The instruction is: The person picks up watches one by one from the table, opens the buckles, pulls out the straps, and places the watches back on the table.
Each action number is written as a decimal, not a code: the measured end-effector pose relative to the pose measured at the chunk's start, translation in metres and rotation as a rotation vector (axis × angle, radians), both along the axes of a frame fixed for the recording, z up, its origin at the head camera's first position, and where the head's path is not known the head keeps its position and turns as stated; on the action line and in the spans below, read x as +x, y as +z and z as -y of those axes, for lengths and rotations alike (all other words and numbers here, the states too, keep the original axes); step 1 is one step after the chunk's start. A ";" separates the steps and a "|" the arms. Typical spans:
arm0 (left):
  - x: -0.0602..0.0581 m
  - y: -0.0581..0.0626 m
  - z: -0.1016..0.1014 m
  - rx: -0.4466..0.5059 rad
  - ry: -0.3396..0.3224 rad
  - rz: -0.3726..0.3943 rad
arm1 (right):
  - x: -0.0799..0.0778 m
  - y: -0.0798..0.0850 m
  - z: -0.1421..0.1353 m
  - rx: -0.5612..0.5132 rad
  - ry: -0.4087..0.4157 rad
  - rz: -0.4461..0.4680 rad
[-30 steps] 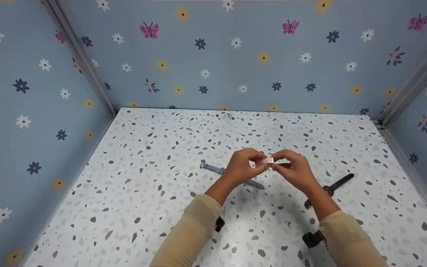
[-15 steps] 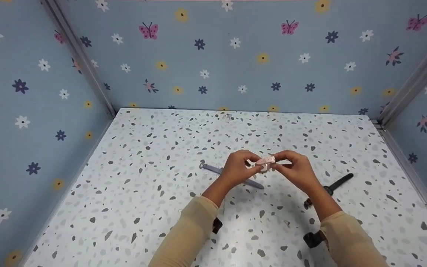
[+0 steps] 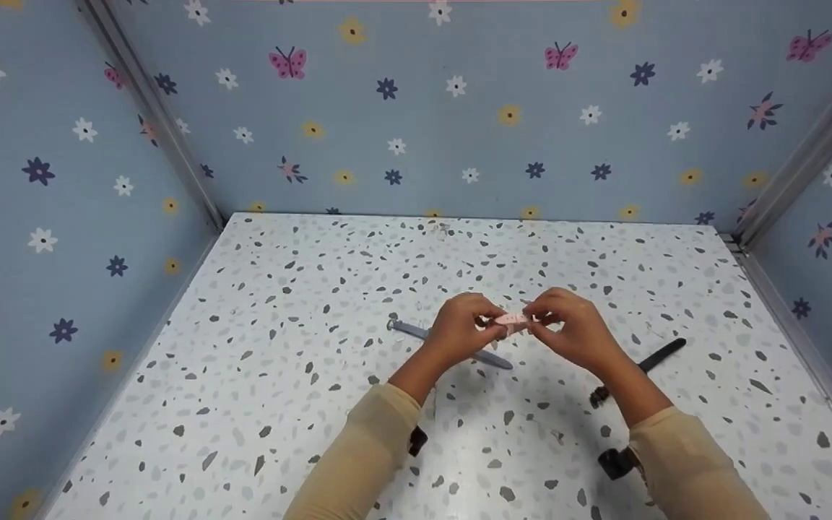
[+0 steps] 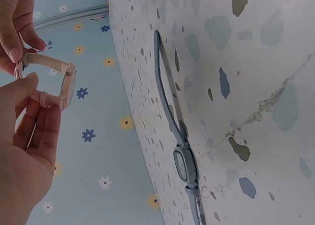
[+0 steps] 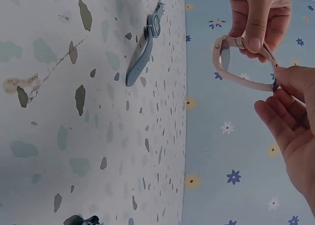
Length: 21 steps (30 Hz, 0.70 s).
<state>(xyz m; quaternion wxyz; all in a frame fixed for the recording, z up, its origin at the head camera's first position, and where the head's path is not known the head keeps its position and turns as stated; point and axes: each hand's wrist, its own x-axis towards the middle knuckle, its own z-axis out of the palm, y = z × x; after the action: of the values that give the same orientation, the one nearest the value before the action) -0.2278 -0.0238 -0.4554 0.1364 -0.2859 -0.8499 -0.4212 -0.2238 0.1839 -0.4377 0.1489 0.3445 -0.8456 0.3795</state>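
Observation:
A pink wristwatch (image 3: pixel 512 319) is held above the table between both hands, its strap bent into a loop. My left hand (image 3: pixel 461 326) pinches one strap piece near the keeper loop, seen in the left wrist view with the watch case (image 4: pixel 69 84) facing away from the palm. With thumb and fingers, my right hand (image 3: pixel 569 323) pinches the buckle end, where the two strap ends meet (image 5: pixel 275 84). Fingertips partly hide that joint, so whether the strap is fastened is unclear. Below the left hand lies a grey-blue watch (image 3: pixel 494 359), stretched out on the table.
A black watch (image 3: pixel 663 354) lies by the right forearm, which covers its middle. The speckled white table (image 3: pixel 300 404) is bounded by blue flowered panels (image 3: pixel 416 108) at the back and sides. Black wrist cameras (image 3: pixel 614 464) sit beneath the sleeves.
The pink watch has turned in the fingers; its strap loop lies flatter than half a second ago. Both hands shift only slightly. The watches on the table stay put.

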 end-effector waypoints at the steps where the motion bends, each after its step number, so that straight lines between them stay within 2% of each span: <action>1: 0.000 0.000 0.000 -0.009 0.003 -0.005 | 0.000 0.001 0.000 0.017 0.000 -0.005; 9: 0.000 0.000 0.001 -0.122 0.010 -0.050 | -0.001 0.005 0.003 0.155 -0.001 -0.057; 17: -0.002 0.000 0.000 -0.153 0.003 -0.129 | -0.010 0.003 0.007 0.344 -0.006 -0.269; 21: -0.003 -0.001 0.000 -0.160 -0.003 -0.114 | -0.011 0.003 0.008 0.359 -0.002 -0.298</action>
<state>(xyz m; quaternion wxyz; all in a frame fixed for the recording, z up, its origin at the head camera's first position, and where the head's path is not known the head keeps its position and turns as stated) -0.2305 -0.0242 -0.4568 0.1603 -0.3207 -0.8712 -0.3353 -0.2344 0.1759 -0.4350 0.2091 0.4167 -0.8686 0.1679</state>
